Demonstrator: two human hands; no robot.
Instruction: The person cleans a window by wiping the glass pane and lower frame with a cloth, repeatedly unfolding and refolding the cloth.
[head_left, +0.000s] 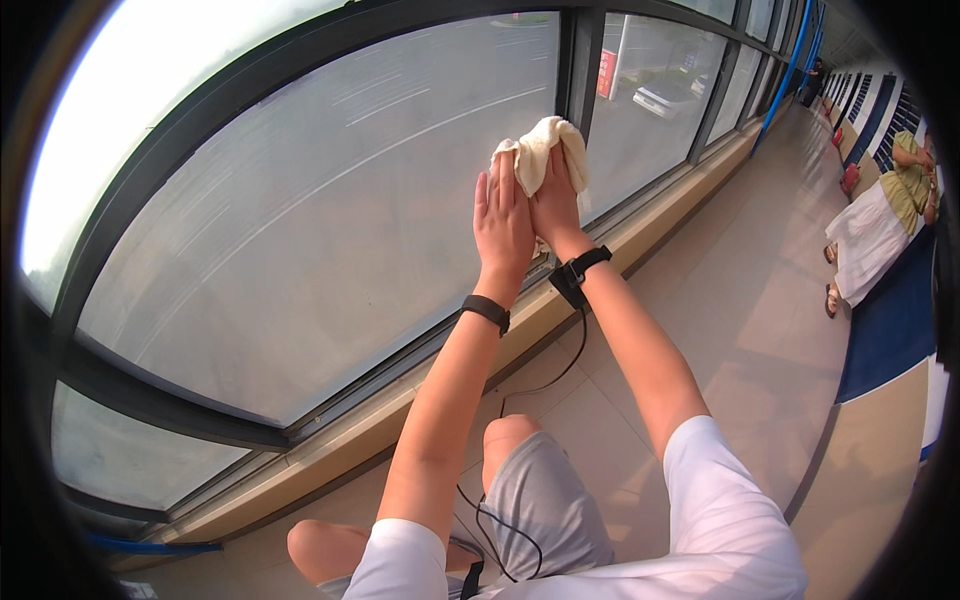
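Observation:
Both arms reach up to a large window pane (300, 225). A cream cloth (551, 150) is bunched against the glass near the dark vertical window frame (576, 67). My right hand (556, 206) presses on the cloth, its fingertips partly covered by the folds. Beside it and touching it, my left hand (506, 225) lies with straight fingers on the cloth's left edge. Its outermost finger stands apart from the others. A black band (486, 313) circles my left wrist. On my right wrist a black strap (589, 266) carries a small dark device.
A thin black cable (581, 352) hangs below my right wrist, and more cable lies across my grey shorts (547, 487). A beige ledge (420, 397) runs under the window. Across the tiled floor (750, 300), a person (892, 217) is at the right. Blue poles (784, 79) stand farther along.

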